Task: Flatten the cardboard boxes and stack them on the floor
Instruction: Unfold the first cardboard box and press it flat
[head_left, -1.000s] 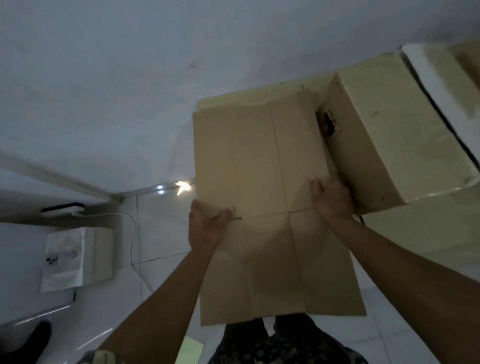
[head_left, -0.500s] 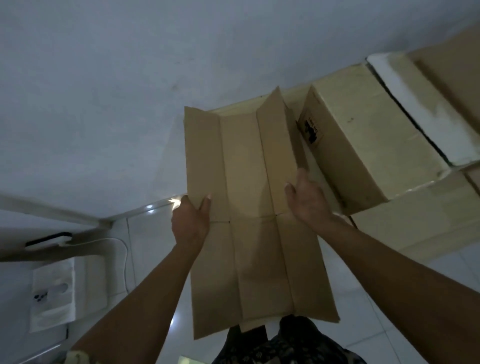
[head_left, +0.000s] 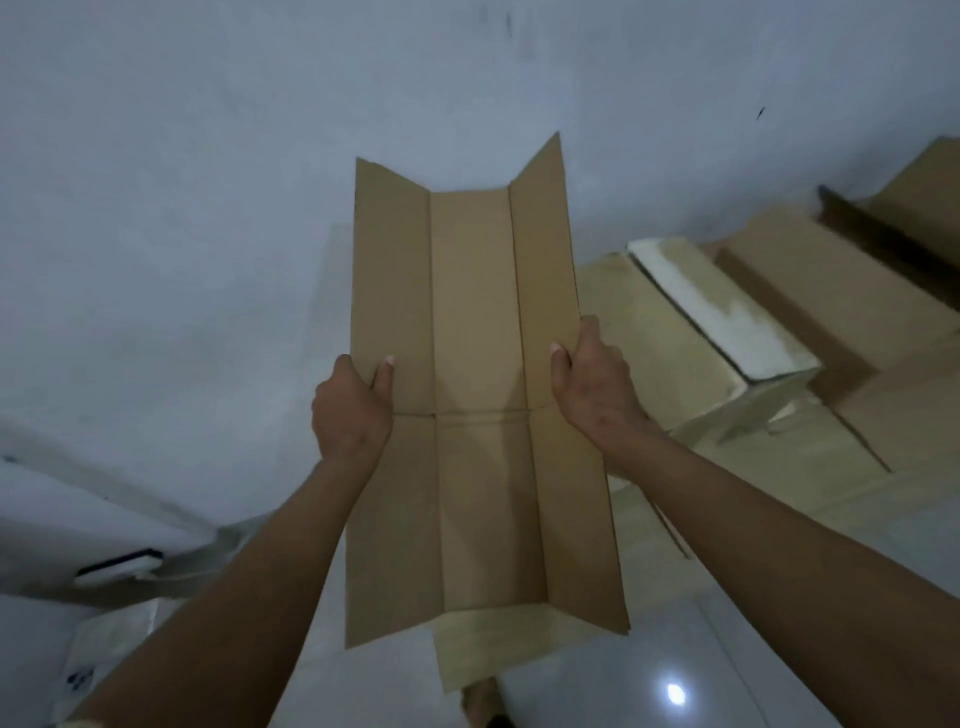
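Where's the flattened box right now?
Centre of the head view, the flattened box is held up before the wall, left hand and right hand gripping its side edges.

A: What colour is the flattened box (head_left: 475, 395)?
B: Plain brown, unprinted. The stacked boxes (head_left: 810, 332) at three o'clock are paler tan, one with a white top.
A: And around it?
B: Grey-blue wall (head_left: 208, 182); glossy white floor tiles (head_left: 727, 665) at five o'clock.

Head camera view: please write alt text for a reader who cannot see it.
Two bare hands, left hand and right hand, grip the side edges of a flattened cardboard box held up before a pale wall. More cardboard boxes sit stacked at the right.
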